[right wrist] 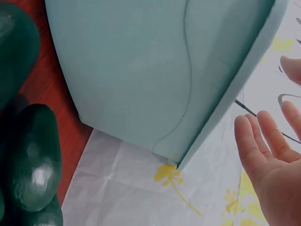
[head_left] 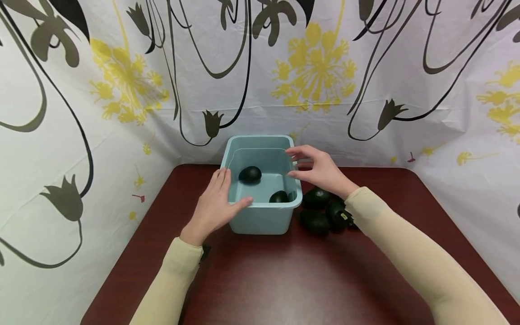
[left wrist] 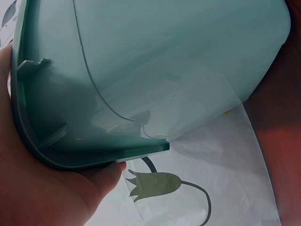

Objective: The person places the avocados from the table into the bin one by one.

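Note:
A light blue plastic bin (head_left: 260, 221) stands on the table, with one avocado (head_left: 250, 175) toward its left side and another avocado (head_left: 279, 197) at the near right, partly hidden by the front rim. My left hand (head_left: 215, 203) rests on the bin's near left corner, fingers straight along the rim and thumb over the front edge. In the left wrist view, the palm (left wrist: 51, 193) lies against that corner. Over the right rim hovers my right hand (head_left: 318, 169), fingers loosely bent and nothing in them. The right wrist view shows its fingers (right wrist: 265, 136) apart from the bin's rim.
Several dark avocados (head_left: 314, 222) lie bunched on the table right of the bin, one with a small yellow sticker; my right forearm partly covers them. The dark red table (head_left: 260, 280) reaches back to a white flowered cloth (head_left: 260, 104) hanging behind the bin.

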A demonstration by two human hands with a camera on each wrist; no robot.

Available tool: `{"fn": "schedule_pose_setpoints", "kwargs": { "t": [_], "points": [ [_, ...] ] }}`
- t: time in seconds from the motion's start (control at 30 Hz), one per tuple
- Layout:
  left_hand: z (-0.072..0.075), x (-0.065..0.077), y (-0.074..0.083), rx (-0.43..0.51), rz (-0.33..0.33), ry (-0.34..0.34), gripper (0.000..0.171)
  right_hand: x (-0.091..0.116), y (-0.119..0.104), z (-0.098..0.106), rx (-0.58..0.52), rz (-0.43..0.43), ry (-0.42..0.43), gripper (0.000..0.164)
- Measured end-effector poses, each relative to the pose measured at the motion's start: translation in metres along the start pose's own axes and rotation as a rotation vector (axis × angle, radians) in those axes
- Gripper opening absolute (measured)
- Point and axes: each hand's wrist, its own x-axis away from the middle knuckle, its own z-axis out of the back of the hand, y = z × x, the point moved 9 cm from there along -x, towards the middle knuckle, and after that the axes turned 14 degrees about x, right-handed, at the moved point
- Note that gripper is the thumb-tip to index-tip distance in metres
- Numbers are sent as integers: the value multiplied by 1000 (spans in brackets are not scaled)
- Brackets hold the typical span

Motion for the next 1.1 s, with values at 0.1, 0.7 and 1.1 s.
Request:
{"fn": "schedule_pose_setpoints", "kwargs": {
  "t": [0.1,0.7,1.1],
  "points": [
    [-1,0,0,4,1,-1,115,9,-11,8,-11,-24,-11,56],
    [-2,0,0,2,-8,2,113,70,65,40,-62,-169,-11,58],
    [-2,-1,1,-1,-19,6,111,120,107,56,-8,-244,-5,56]
  ]
}}
